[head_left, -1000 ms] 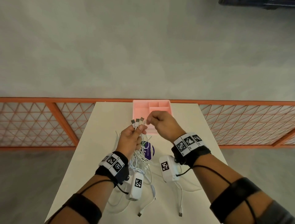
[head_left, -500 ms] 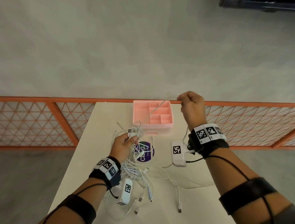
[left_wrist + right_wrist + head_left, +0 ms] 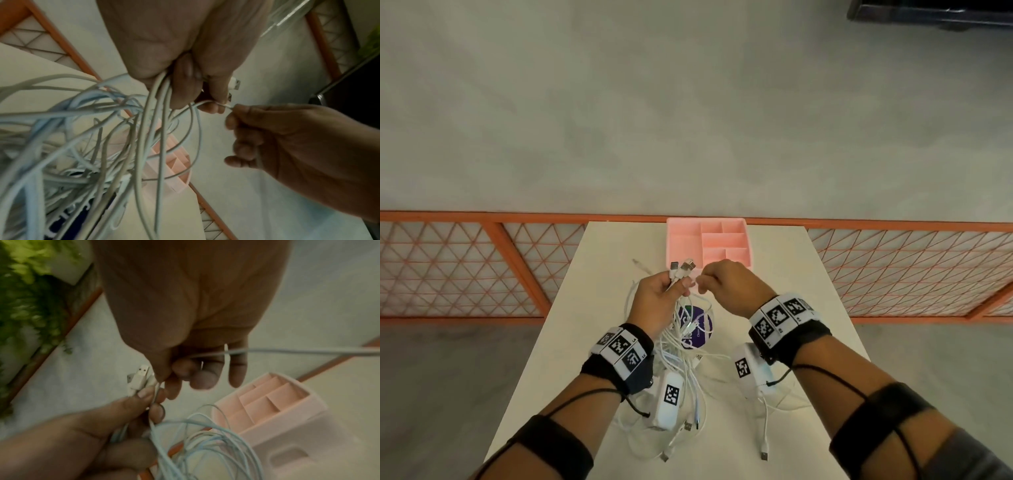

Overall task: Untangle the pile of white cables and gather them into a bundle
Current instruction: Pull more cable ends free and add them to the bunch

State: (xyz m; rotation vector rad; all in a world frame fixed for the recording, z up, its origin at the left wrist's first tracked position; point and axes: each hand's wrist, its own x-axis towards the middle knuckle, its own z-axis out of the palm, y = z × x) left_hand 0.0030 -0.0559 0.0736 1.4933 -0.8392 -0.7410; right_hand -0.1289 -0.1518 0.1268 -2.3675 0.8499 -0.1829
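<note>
My left hand [image 3: 669, 289] grips a bunch of white cables just below their USB plugs [image 3: 681, 267], which stick up past its fingers. The rest of the white cables [image 3: 681, 363] hang down in a tangled pile onto the table [image 3: 592, 308]. Close on the right, my right hand [image 3: 707, 279] pinches one thin white cable [image 3: 207, 102] between thumb and forefinger, right at the left hand's fingertips. In the right wrist view that cable [image 3: 298, 352] runs off to the right across the fingers. Both hands hover above the table in front of the pink tray.
A pink compartment tray [image 3: 681, 240] stands at the table's far edge, just behind the hands. A round purple sticker [image 3: 700, 323] lies under the cable pile. Loose plug ends [image 3: 764, 455] lie near the front edge. An orange mesh railing [image 3: 482, 270] runs behind the table.
Half a second ago my right hand was raised far up to the right, drawing a cable out. It has come back beside the left hand, which has lifted its bunch of plugs again.
</note>
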